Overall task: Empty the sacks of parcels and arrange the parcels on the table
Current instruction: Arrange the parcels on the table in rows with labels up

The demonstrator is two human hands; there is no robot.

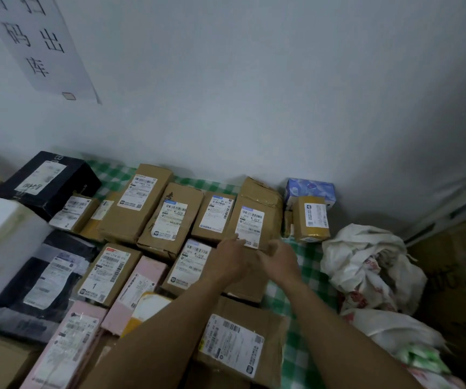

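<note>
Left hand [227, 259] and right hand [279, 261] seemingly touch a brown parcel [258, 197].

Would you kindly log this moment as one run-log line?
arranging parcels | left hand, right hand: at near end of brown parcel | grip: unclear | white sack: crumpled at right

Parcel sorting or pick-up room. Cardboard parcels [130, 217] bearing printed barcode labels [250, 226] lie in rows on a green-checked table [306, 265], ahead and left of the left hand [226, 262]. White sacks [366, 256] slump right of the right hand [279, 259]. A printed notice [38, 43] hangs above-left.
</note>
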